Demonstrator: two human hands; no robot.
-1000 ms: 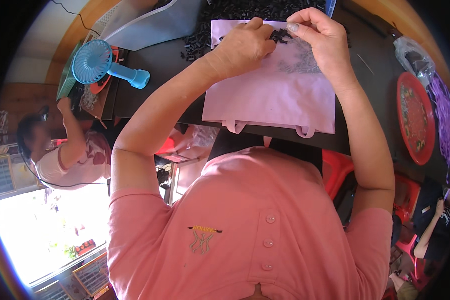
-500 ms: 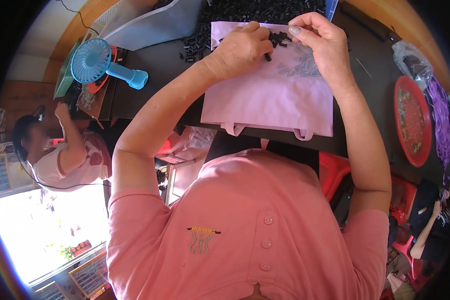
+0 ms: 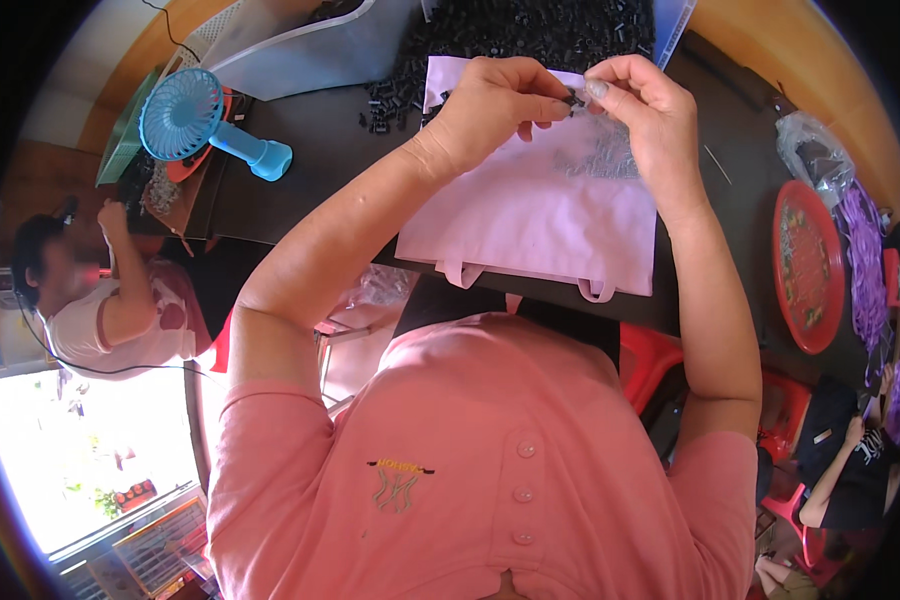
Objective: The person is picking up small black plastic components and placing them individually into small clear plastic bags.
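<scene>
Thumb and fingers of my left hand [image 3: 500,105] pinch a small black piece [image 3: 576,100], short and tube-like. My right hand [image 3: 650,110] has thumb and forefinger pinched together right beside that piece; what it holds is too small to make out. Both hands are over a pink cloth bag [image 3: 530,225] lying flat on the dark table, its two handles toward me. A loose heap of thin silvery, pin-like bits [image 3: 595,155] rests on the bag under my right hand. Beyond the hands spreads a big pile of small black pieces [image 3: 540,35].
A translucent plastic bin [image 3: 300,50] and a blue handheld fan [image 3: 185,115] stand on the left. To the right are a red round tray [image 3: 808,325], a clear plastic bag [image 3: 815,145] and purple strips [image 3: 867,260]. One person [image 3: 120,300] sits at left, another [image 3: 845,460] at right.
My left hand has come away from the black pieces on the bag and moved right, bringing one to my right fingertips. The whole view has shifted slightly.
</scene>
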